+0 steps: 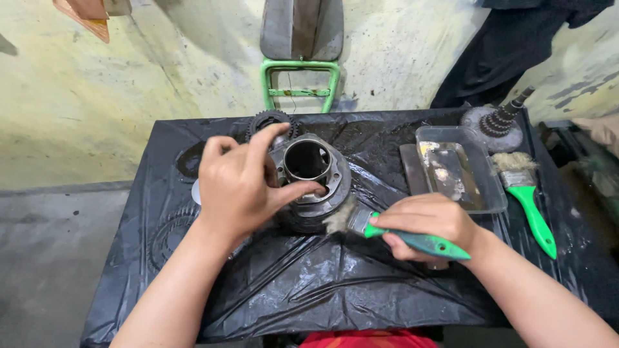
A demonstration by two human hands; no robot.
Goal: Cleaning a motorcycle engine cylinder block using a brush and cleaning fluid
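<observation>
At a low table (258,303) draped in black plastic sheeting, we work on a grey metal engine cylinder (309,177) that stands upright near the middle, its open bore facing up. Nearest us, our right hand (425,222) is closed around the green handle of a paintbrush (387,229), whose pale bristles touch the cylinder's lower right flank. Our left hand (238,183) steadies the part, the thumb hooked over the bore's rim and the fingers curled loosely over the top-left edge. The cylinder's outside looks dark and grimy, and the sheeting around it glistens wet; we judge the brushing to be under way with much of the surface left to do, though the far side is hidden from us. Just beyond the right hand lies a clear shallow tray (490,187) holding a little cloudy liquid, and beside it a second green-handled brush (525,193) rests unused. Farther back sit a toothed gear (267,119) behind the cylinder and a stepped gear shaft (500,119) at the far right corner. A green metal frame (300,80) stands against the stained wall.
</observation>
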